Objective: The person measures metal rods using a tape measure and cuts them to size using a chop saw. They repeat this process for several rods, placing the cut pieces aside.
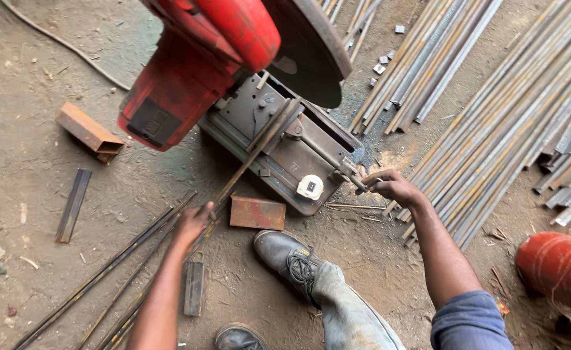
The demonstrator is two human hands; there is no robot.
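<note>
A red chop saw (pixel 194 71) with a dark cutting disc (pixel 314 48) stands on the dirt floor, its grey steel base (pixel 285 152) in front of me. A thin metal rod (pixel 249 159) lies across the base through the vise. My left hand (pixel 191 220) is closed around the near end of that rod, left of the base. My right hand (pixel 392 186) grips the vise crank handle (pixel 356 181) at the right end of the base. A white tape measure (pixel 310 186) rests on the base. My grey shoe (pixel 285 256) stands just below.
Long steel bars (pixel 506 110) lie piled at the right. More thin rods (pixel 110 266) run along the floor at lower left. Rusty offcuts (pixel 87 129), a flat plate (pixel 256 212) and a red cylinder (pixel 558 266) sit around the saw.
</note>
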